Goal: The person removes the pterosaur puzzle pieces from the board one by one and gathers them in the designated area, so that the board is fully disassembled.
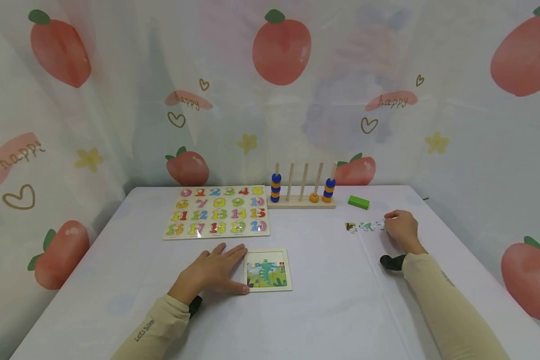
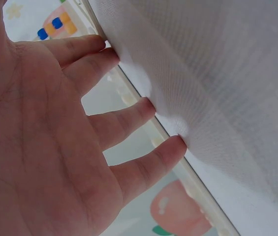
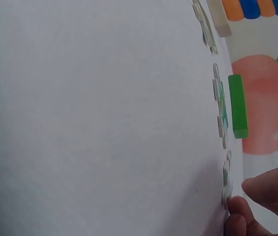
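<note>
On the white table a square puzzle tray (image 1: 289, 272) holds a green dinosaur picture (image 1: 266, 272), with a bare pale strip along its top. My left hand (image 1: 216, 270) lies at the tray's left side, fingers spread, thumb at the lower left corner and fingertips at the upper left. In the left wrist view the palm (image 2: 40, 132) and straight fingers show. Off to the right, my right hand (image 1: 402, 230) is bent over the rightmost puzzle piece (image 3: 227, 182) of a short row. Its fingertips are right at that piece's edge, with a gap between them.
Two other puzzle pieces, one yellowish (image 1: 350, 227) and one with green (image 1: 366, 226), lie left of the right hand. Behind them is a green block (image 1: 358, 202). A number board (image 1: 216, 235) and a peg stand with beads (image 1: 301, 204) stand at the back.
</note>
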Demonstrator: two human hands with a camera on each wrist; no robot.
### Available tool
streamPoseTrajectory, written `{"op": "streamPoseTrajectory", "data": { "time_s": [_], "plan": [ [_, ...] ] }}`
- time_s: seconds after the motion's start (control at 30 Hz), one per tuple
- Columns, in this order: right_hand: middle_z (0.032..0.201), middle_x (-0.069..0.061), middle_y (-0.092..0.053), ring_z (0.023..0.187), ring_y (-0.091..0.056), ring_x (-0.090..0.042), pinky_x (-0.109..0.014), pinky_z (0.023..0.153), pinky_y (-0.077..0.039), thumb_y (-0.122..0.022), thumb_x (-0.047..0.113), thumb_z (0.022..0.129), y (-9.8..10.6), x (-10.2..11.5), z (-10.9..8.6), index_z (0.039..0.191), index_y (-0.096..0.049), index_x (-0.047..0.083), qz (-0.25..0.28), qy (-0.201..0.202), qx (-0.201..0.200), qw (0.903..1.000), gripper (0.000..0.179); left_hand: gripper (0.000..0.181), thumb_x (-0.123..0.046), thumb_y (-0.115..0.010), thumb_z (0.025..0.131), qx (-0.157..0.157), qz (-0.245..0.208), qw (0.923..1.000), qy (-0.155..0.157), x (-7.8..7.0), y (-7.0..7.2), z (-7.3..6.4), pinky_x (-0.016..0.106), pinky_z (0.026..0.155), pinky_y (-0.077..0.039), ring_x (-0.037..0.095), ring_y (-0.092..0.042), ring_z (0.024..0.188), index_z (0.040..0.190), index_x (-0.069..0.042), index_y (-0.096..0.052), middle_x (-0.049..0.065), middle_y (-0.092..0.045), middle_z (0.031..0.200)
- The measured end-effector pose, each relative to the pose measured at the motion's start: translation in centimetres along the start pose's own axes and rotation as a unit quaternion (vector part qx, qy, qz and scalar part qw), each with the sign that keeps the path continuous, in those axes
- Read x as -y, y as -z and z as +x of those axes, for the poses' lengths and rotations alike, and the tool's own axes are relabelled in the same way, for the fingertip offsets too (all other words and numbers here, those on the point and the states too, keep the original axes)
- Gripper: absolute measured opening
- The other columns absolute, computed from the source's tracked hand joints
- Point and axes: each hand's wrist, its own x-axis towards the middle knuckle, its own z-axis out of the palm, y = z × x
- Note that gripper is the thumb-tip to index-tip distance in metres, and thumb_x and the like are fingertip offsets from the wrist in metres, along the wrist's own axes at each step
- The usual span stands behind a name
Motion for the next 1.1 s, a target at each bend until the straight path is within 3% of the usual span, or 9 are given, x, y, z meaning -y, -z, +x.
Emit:
{"op": "streamPoseTrajectory", "data": {
  "time_s": [0.3,0.63,0.87,1.1],
  "plan": [
    [0.133,-0.032,-0.057,0.115,-0.054,-0.043,-0.048,0.089,-0.049,-0.042,0.011,0.105,0.0,1.1,-0.7,0.137,-0.058,-0.012,0.029,-0.014,-0.016,0.9993,0.043,0.103,-0.061,-0.087,0.082,-0.002,-0.001,1.0,0.001,0.0,-0.1,0.0,0.068,0.123,-0.025,0.041,-0.024,0.159,0.166,-0.02,-0.043,0.0,-0.037,0.172],
    [0.138,-0.03,-0.06,0.12,-0.054,-0.041,-0.048,0.095,-0.047,-0.044,0.016,0.108,-0.9,3.9,-2.3,0.137,-0.062,-0.009,0.066,0.031,-0.021,0.9971,0.042,0.103,-0.061,-0.087,0.082,-0.001,0.003,1.0,0.002,0.2,-0.1,0.1,0.068,0.123,-0.025,0.041,-0.024,0.159,0.166,-0.02,-0.042,-0.001,-0.037,0.172],
    [0.126,-0.029,-0.065,0.108,-0.061,-0.036,-0.037,0.08,-0.048,-0.049,0.016,0.107,-1.7,5.2,-3.5,0.132,-0.065,-0.009,0.067,0.076,-0.022,0.9946,0.038,0.102,-0.06,-0.087,0.083,-0.002,-0.001,1.0,-0.005,0.0,-0.1,0.0,0.068,0.123,-0.026,0.041,-0.023,0.159,0.166,-0.019,-0.043,-0.001,-0.037,0.172],
    [0.124,-0.026,-0.066,0.106,-0.067,-0.035,-0.022,0.072,-0.049,-0.052,0.017,0.109,-2.7,6.2,-4.4,0.135,-0.063,-0.009,0.089,0.095,0.021,0.9912,0.038,0.103,-0.059,-0.088,0.083,-0.006,0.002,1.0,-0.006,-0.2,0.2,-0.2,0.069,0.122,-0.026,0.042,-0.024,0.159,0.166,-0.017,-0.043,0.001,-0.037,0.172]
  ]
}}
